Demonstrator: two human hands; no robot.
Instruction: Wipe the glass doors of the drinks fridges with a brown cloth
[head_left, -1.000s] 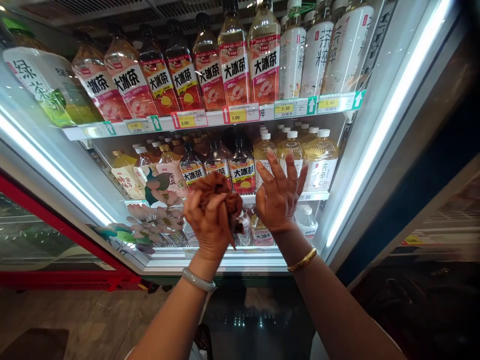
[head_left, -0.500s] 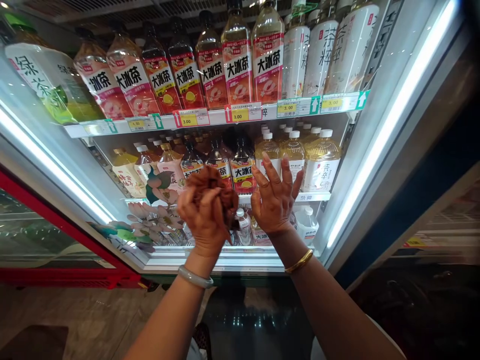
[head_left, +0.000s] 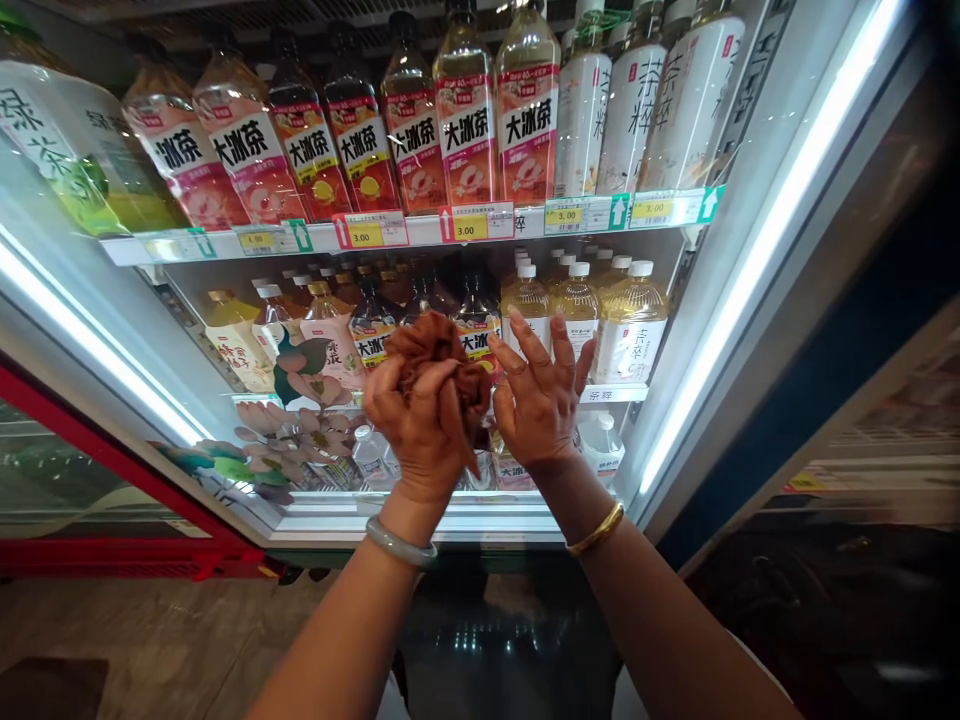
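A: While the left hand [head_left: 420,425] is bunched tight round that brown cloth [head_left: 439,365], where does the right hand [head_left: 541,400] sit?

B: Just beside it, fingers spread and empty, palm turned toward the cooler. I can't tell whether it touches the cloth's edge; the two hands are very close.

A: And the cloth itself?

B: Wadded up in the left fist, a lump above the knuckles and a tail hanging down past the wrist side. It is held in front of the middle shelf [head_left: 615,393], level with the dark tea bottles [head_left: 480,335].

A: So if this is wiping, what would make it go well?

B: I'd judge the wad wants flattening first. A crumpled ball only meets a surface at a few points, so the open right hand could help spread it into a pad. Then press evenly and keep the loose tail tucked in, so it doesn't drag.

A: Anything to watch near the hands?

B: The pale bottles with white caps [head_left: 630,320] stand right behind the right fingers, and small bottles [head_left: 600,445] sit on the lowest level. The price tags [head_left: 476,222] on the upper shelf rail clip on loosely, I'd guess. A bracelet [head_left: 596,530] on the right wrist and a bangle [head_left: 400,545] on the left could knock things.
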